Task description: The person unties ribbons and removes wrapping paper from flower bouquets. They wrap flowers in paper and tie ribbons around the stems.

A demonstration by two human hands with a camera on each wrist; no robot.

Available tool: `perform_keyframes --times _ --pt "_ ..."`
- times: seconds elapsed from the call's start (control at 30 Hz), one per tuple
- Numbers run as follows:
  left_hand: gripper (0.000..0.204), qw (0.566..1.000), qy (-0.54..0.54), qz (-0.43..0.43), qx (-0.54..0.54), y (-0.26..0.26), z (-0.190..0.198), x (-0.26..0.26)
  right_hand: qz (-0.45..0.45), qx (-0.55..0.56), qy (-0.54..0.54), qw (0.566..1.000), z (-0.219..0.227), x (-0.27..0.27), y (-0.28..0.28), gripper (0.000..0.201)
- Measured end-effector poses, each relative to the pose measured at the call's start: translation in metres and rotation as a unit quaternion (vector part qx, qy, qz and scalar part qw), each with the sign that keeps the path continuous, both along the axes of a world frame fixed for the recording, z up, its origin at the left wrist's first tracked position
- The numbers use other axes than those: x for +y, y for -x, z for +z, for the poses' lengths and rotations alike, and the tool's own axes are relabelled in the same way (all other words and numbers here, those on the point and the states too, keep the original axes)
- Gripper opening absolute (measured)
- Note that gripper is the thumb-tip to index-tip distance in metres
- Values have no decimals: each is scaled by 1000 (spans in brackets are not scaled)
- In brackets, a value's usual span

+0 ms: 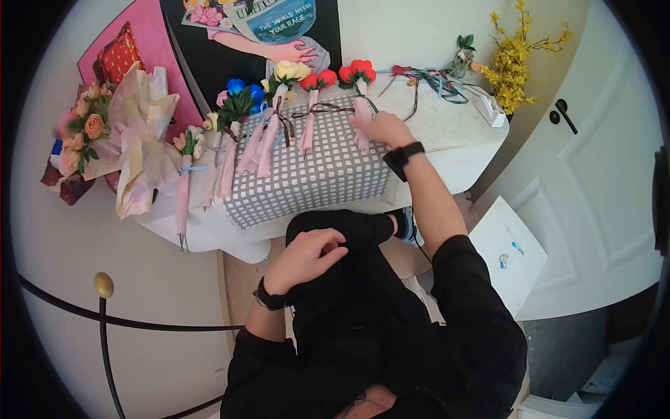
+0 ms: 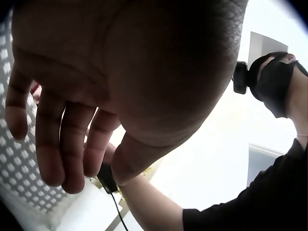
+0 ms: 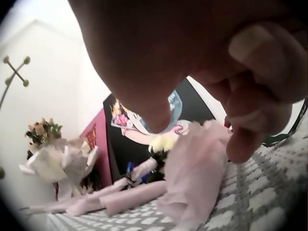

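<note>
My right hand [image 1: 384,130] reaches over the rightmost wrapped red flower [image 1: 358,72], which lies on a grey-and-white checked cloth [image 1: 335,155]. The thumb crosses its pale pink wrapper [image 3: 195,168]; curled fingertips come right to the wrapper's other side, in the right wrist view. Above my lap, the left hand [image 1: 304,260] holds nothing, its fingers loosely bent and the palm facing its wrist camera. Left of the right hand lie another wrapped red flower [image 1: 308,133] with a brown ribbon and a cream flower [image 1: 289,70] in pink wrapping.
Several ribbons [image 1: 436,84] lie at the table's right end beside a white object [image 1: 490,110]. Blue flowers [image 1: 237,89] and a big paper-wrapped bouquet [image 1: 143,133] are to the left. Posters lean behind. A white door [image 1: 593,181] stands to the right.
</note>
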State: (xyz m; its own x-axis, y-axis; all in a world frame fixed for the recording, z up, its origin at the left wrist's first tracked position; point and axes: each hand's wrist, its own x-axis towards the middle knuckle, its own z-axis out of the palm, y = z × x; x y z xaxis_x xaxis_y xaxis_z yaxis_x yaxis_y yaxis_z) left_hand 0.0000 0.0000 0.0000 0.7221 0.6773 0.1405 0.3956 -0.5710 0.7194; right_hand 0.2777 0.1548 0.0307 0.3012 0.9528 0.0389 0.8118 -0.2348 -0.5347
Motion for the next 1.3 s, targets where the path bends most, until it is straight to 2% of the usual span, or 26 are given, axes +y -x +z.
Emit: perform_keyframes --times 0.07,0.1,0.17,0.2,0.27,0.3,0.37,0.43,0.5,0.53,0.57,0.6,0.7,0.73,0.77,0.83,0.87,0.93,0.97,1.03,1.1,1.13,1.17,1.23,1.27,1.3 --pt "21 999 11 -34 -7 -8 -1 8 61 17 15 998 -10 24 -1 54" --pt "21 999 33 -33 -12 -6 -2 -19 62 14 37 997 -24 4 1 54" --pt "19 997 29 -18 -68 -5 -2 -14 46 118 -8 992 -31 13 2 50" --pt "19 997 27 -17 -67 -4 -2 -11 48 118 -9 992 -33 12 5 50" --pt "20 991 93 45 -81 -2 2 0 -10 172 -108 979 -38 5 13 50" --pt "20 992 89 46 -82 -2 -2 11 -7 171 -111 979 -35 -5 19 50" --pt "25 957 144 104 -229 -6 -15 32 11 150 -212 966 -25 -49 42 44" --pt "28 945 145 127 -264 -17 -3 43 2 111 -239 965 -22 -91 68 38" --pt "32 930 154 154 -297 -32 5 46 47 140 -253 956 -16 -139 95 33" --pt "34 917 167 149 -331 -39 8 47 47 142 -247 957 -21 -152 105 33" --pt "36 903 178 144 -364 -44 11 45 87 136 -279 947 -25 -161 114 31" --pt "34 912 166 139 -349 -48 17 39 127 131 -311 933 -28 -170 119 30" --pt "29 904 206 105 -359 -47 18 34 137 81 -276 948 -29 -190 121 31" --pt "26 893 227 100 -375 -43 16 32 183 84 -230 952 -20 -197 110 28" --pt "26 893 226 105 -375 -40 15 29 187 86 -229 951 -18 -199 97 28" --pt "24 854 284 97 -425 -33 11 23 206 325 -179 905 -17 -202 79 25" --pt "24 853 284 103 -426 -30 10 22 210 327 -175 905 -13 -201 76 25" --pt "23 840 312 50 -441 -24 5 19 83 289 -324 897 -7 -199 74 20" --pt "22 832 325 21 -448 -22 3 17 83 290 -321 897 -8 -196 76 20" --pt "22 843 310 35 -438 -25 3 15 159 258 -388 871 -12 -191 82 19" --pt "23 853 295 47 -428 -30 4 12 140 219 -413 873 -14 -194 89 19" --pt "23 879 242 80 -402 -33 6 10 123 180 -438 872 -13 -194 92 19" --pt "23 901 188 114 -375 -35 6 8 123 181 -437 872 -13 -195 94 19" --pt "23 896 172 116 -393 -40 2 7 103 182 -269 940 -11 -197 96 23" --pt "23 891 154 115 -411 -40 1 7 102 183 -269 940 -11 -196 96 23" --pt "23 892 154 114 -410 -39 0 6 119 191 -216 950 -11 -194 93 23"
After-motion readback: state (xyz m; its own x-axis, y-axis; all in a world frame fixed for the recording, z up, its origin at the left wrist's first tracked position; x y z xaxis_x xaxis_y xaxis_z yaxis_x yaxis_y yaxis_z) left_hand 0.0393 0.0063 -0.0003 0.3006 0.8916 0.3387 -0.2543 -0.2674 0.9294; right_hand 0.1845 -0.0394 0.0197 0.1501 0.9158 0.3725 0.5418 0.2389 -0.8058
